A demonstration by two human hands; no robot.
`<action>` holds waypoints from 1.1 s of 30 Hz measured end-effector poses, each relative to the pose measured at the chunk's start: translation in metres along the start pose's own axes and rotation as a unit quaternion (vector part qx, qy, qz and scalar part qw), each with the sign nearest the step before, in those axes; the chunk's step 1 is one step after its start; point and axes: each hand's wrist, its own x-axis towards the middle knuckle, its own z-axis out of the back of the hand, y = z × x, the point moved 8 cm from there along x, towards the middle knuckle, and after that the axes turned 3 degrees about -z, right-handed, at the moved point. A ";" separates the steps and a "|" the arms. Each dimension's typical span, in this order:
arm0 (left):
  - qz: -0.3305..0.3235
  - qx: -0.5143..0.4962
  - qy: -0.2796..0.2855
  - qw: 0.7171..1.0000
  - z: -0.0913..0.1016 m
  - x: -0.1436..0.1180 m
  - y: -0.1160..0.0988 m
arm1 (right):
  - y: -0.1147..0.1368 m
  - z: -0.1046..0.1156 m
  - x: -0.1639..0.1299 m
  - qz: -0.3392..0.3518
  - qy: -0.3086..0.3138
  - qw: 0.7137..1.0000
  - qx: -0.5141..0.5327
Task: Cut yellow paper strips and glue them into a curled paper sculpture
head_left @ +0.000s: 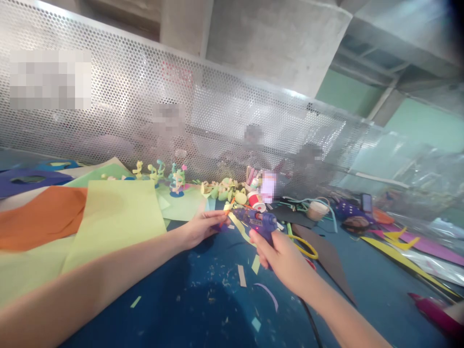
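No readable text, labels, brands or numbers anywhere. Blurred patches on perforated metal screen [145,96] and on small item at bench back [268,188], nothing legible. Glue gun [258,221] body shows no legible marking.

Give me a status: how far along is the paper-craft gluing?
Done: several small paper figures stand by the mesh screen. In hand: right hand grips the purple glue gun, nozzle at a small paper piece pinched by the left hand. Left: uncut sheets and loose strips cover the table.
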 end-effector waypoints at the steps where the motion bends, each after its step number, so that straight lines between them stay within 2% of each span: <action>1: -0.001 -0.003 0.004 1.000 -0.001 0.000 0.000 | 0.000 0.000 0.001 0.001 -0.003 1.000 -0.001; 12: -0.001 -0.009 0.014 1.000 0.001 0.001 0.001 | -0.001 -0.001 0.004 0.003 -0.020 1.000 -0.024; 17: 0.003 -0.010 0.012 1.000 0.001 0.002 0.002 | 0.001 -0.003 0.004 0.011 -0.009 0.999 -0.032; 22: -0.006 -0.013 0.018 1.000 -0.001 0.002 0.000 | -0.002 -0.001 0.005 0.004 -0.029 0.999 -0.043; 26: 0.004 -0.017 0.007 1.000 0.000 0.001 0.001 | -0.003 -0.004 0.006 0.001 -0.011 0.999 -0.043; 30: -0.002 -0.020 0.016 1.000 -0.002 0.001 0.000 | -0.003 0.001 0.006 -0.003 -0.031 0.998 -0.062; 33: -0.001 -0.020 0.007 1.000 0.000 0.002 0.000 | -0.002 -0.001 0.007 0.003 -0.012 0.999 -0.053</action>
